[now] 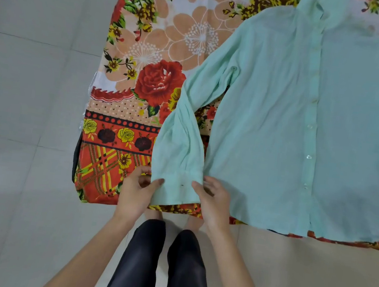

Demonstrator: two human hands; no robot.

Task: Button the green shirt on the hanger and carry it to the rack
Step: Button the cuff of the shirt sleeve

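Pale grey tiled floor (22,99) all around, with a bed covered in a loud red, orange and yellow floral sheet (149,71). The light mint-green button-front shirt (269,129) lies spread flat on that sheet, front side up, collar at the far end, placket with clear buttons (308,156) running down the middle. One long sleeve bends down toward the near edge, and its cuff (178,189) sits right between both hands. Left hand (137,191) pinches the cuff's left edge, right hand (214,201) grips its right edge, so both are closed on the fabric. Black trousers (140,261) show below.
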